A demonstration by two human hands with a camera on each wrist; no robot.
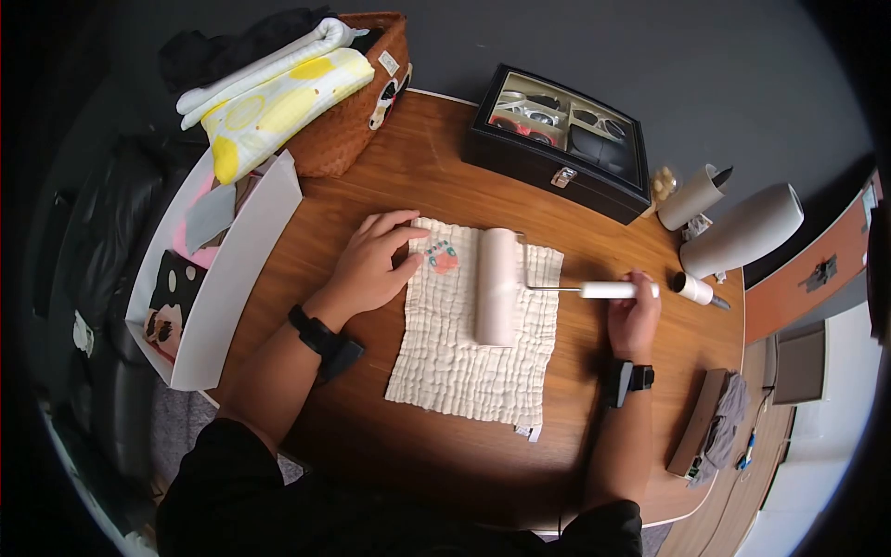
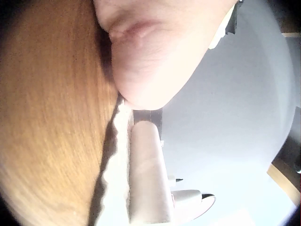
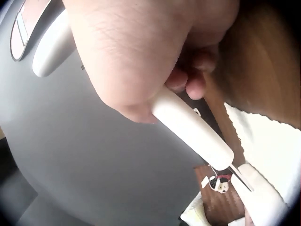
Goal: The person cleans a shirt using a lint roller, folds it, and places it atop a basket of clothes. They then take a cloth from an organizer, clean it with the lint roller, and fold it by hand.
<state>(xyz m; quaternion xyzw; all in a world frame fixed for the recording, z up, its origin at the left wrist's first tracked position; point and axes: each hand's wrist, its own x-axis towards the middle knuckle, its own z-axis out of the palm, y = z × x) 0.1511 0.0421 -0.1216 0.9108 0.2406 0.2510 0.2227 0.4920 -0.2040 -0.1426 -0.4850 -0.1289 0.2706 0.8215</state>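
Note:
A cream crinkled cloth (image 1: 436, 343) with a small printed or stitched motif near its upper left corner lies spread on the wooden table. Across it rests a white lint roller (image 1: 497, 288), its wide roll standing lengthwise over the cloth. My right hand (image 1: 635, 316) grips the roller's white handle (image 3: 193, 129), fingers curled round it. At the cloth's upper left edge my left hand (image 1: 371, 265) lies with fingers spread, fingertips on the fabric. The left wrist view shows the thumb base (image 2: 146, 70) beside the cloth's edge, with the roll beyond it.
A black glasses case (image 1: 557, 139) with a clear lid stands at the back. On the left are a white box (image 1: 243, 269) of folded items and a woven basket (image 1: 343, 139) with towels. A white vase (image 1: 742, 227), a small roller (image 1: 694, 288) and a brown box (image 1: 698, 422) line the right.

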